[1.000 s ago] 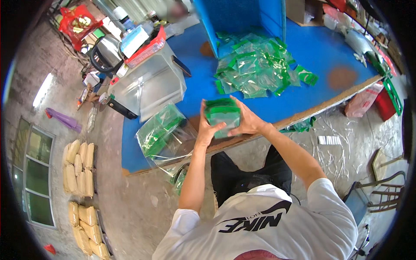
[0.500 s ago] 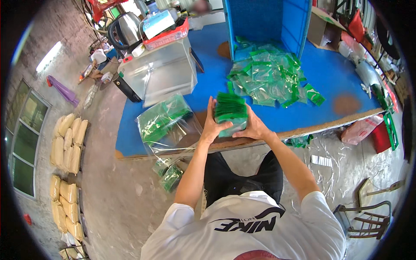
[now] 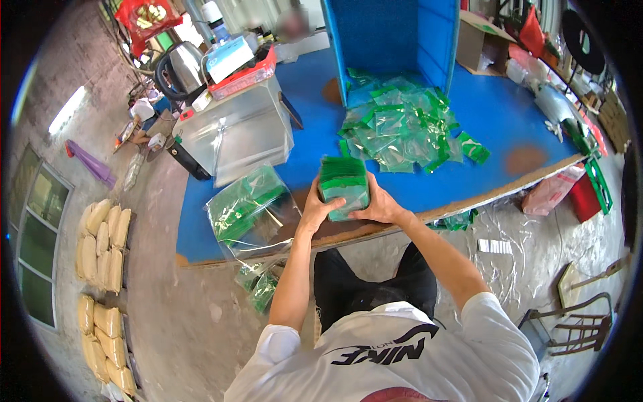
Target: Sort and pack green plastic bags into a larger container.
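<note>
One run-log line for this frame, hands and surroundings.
left hand: grips stack of green-topped clear bags | right hand: grips same stack | stack: over blue table edge | loose bag pile: behind

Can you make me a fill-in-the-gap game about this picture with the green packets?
1. Both hands, left hand and right hand, hold a stack of ____ packets.
2. The table top is coloured ____.
3. The loose pile of packets lies in front of a blue ____.
4. The clear bag of packets lies to the ____ of the stack.

Missing words: green; blue; box; left
</note>
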The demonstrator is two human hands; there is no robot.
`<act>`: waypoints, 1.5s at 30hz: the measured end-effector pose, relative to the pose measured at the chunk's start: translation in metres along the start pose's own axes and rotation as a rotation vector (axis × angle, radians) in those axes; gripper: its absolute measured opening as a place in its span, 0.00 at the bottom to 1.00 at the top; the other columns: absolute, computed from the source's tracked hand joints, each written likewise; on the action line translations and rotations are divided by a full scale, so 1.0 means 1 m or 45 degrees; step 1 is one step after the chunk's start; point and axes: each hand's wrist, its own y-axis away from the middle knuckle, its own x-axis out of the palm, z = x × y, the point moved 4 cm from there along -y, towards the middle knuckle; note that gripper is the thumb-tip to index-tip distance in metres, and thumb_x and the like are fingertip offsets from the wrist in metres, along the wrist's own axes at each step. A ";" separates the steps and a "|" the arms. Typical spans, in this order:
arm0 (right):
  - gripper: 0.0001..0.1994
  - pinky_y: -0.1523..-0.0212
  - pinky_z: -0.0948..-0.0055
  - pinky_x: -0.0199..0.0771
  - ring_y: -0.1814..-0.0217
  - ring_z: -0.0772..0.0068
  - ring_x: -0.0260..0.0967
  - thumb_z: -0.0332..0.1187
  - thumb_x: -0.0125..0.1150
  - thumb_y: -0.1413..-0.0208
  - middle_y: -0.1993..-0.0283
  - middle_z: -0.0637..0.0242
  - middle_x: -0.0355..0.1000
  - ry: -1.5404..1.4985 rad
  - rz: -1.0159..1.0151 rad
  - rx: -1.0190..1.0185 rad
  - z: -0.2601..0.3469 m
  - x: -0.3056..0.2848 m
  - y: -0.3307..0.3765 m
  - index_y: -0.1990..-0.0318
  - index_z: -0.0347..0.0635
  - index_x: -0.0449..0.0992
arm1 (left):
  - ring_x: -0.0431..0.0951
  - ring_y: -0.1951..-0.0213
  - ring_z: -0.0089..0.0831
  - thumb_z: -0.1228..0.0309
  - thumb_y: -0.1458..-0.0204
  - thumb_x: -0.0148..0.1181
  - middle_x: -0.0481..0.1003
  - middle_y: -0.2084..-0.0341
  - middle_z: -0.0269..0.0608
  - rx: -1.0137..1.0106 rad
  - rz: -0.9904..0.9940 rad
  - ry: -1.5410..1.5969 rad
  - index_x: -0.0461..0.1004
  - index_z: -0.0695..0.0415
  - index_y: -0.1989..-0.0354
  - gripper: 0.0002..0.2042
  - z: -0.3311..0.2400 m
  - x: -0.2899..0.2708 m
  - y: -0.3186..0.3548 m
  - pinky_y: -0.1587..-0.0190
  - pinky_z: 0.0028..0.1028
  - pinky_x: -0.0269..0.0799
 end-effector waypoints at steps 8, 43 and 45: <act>0.56 0.40 0.53 0.68 0.36 0.38 0.64 0.46 0.80 0.61 0.40 0.40 0.66 0.083 -0.128 -0.195 0.005 0.007 0.008 0.31 0.40 0.45 | 0.70 0.45 0.30 0.67 0.53 0.76 0.70 0.46 0.40 0.123 -0.248 -0.010 0.60 0.61 0.38 0.37 0.013 0.014 0.017 0.41 0.33 0.67; 0.17 0.66 0.80 0.72 0.68 0.85 0.69 0.34 0.79 0.54 0.69 0.72 0.75 -0.488 -0.257 0.060 0.091 -0.037 0.120 0.60 0.39 0.78 | 0.73 0.41 0.41 0.51 0.38 0.49 0.75 0.47 0.46 -0.605 0.090 1.988 0.54 0.53 0.29 0.32 0.012 0.075 0.106 0.37 0.52 0.65; 0.16 0.66 0.78 0.72 0.68 0.85 0.69 0.35 0.78 0.53 0.69 0.71 0.75 -0.457 -0.251 0.018 0.100 -0.037 0.119 0.62 0.38 0.78 | 0.73 0.41 0.41 0.52 0.37 0.49 0.75 0.49 0.47 -0.594 0.060 1.975 0.54 0.54 0.29 0.32 0.010 0.080 0.105 0.37 0.52 0.65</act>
